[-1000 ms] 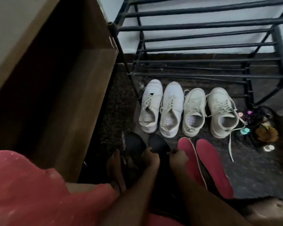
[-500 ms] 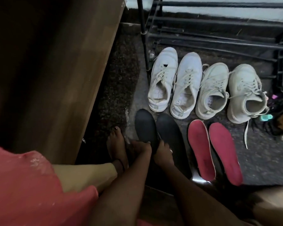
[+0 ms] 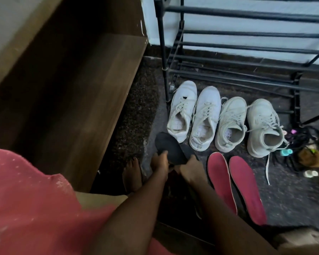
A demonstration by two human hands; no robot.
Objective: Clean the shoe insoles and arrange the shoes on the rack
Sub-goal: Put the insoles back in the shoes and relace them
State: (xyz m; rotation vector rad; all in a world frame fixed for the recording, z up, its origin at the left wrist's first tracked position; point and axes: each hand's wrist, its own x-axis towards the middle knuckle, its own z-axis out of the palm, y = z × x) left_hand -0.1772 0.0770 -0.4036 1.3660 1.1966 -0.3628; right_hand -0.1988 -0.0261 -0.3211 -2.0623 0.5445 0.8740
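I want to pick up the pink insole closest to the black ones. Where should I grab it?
Probably pinch the rounded toe end of that pink insole, coming from the shoe side. It lies flat on the floor, that end has bare floor around it, and its heel end disappears behind the right hand and forearm. A thin, flat insole likely lifts easiest by peeling up one edge.
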